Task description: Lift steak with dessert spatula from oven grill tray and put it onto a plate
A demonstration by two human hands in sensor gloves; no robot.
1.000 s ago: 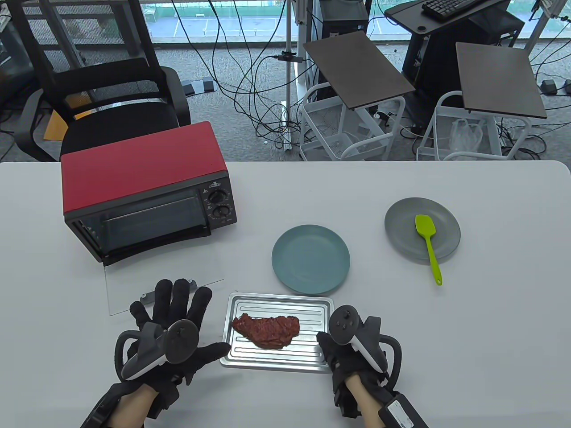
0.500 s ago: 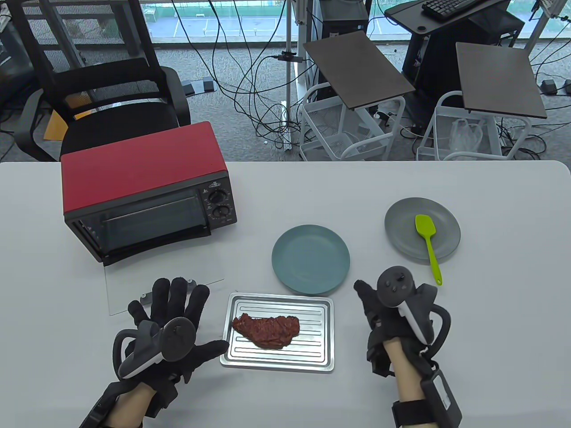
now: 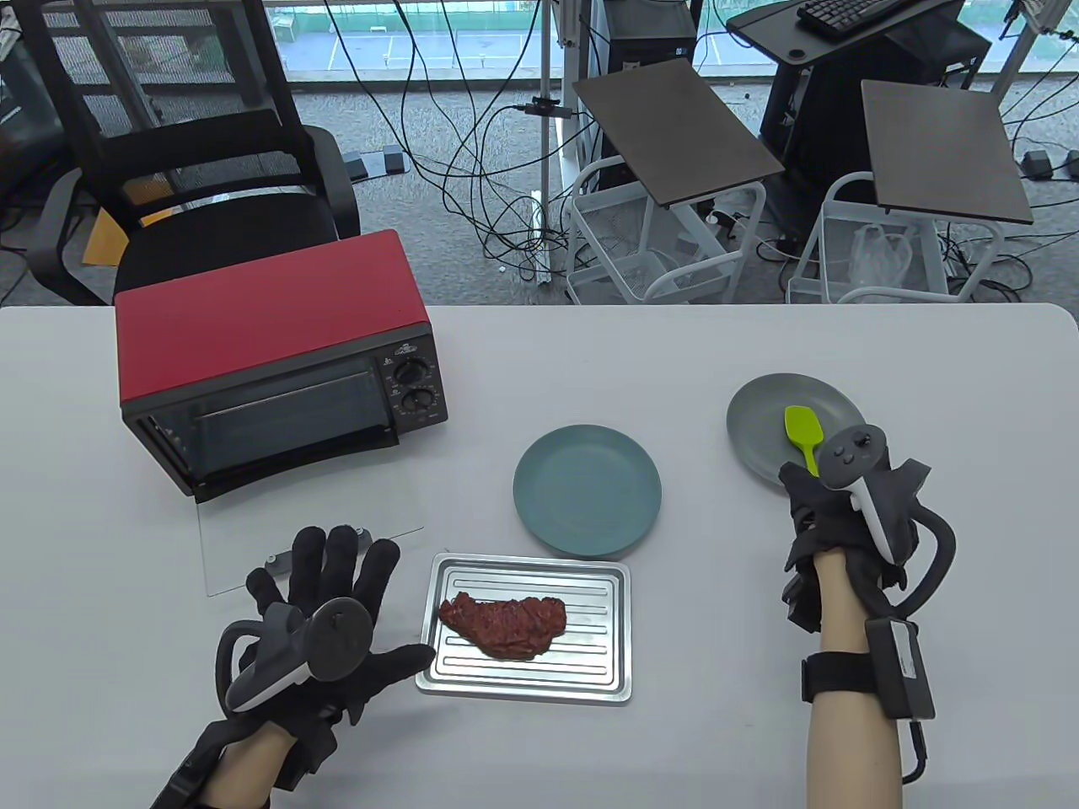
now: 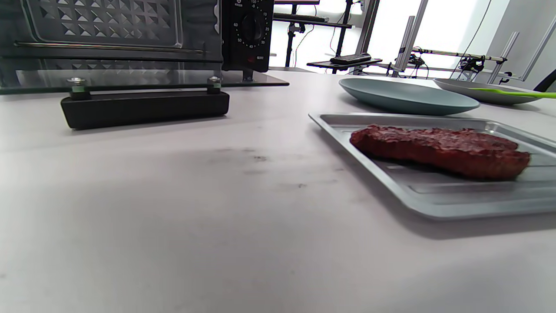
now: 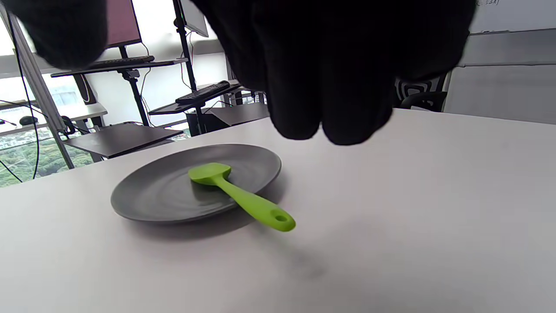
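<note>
A reddish-brown steak (image 3: 503, 624) (image 4: 438, 150) lies on the ribbed metal oven tray (image 3: 527, 674) (image 4: 434, 200) near the table's front edge. The empty blue plate (image 3: 587, 490) (image 4: 408, 98) sits just behind the tray. A green dessert spatula (image 3: 801, 425) (image 5: 243, 198) rests on the grey plate (image 3: 759, 421) (image 5: 173, 191), its handle overhanging the near rim. My right hand (image 3: 809, 497) hovers over that handle; its fingers (image 5: 330, 87) hang above the table and hold nothing. My left hand (image 3: 337, 573) lies flat with spread fingers left of the tray, thumb at the tray's left edge.
A red toaster oven (image 3: 278, 362) stands at the back left. Its glass door (image 3: 312, 539) is folded down onto the table, with the black door handle (image 4: 145, 108) just beyond my left fingers. White tabletop stretches to the right of the grey plate.
My right hand left the tray's right edge and travelled up and to the right, ending over the spatula handle. The left hand, tray and steak stayed put.
</note>
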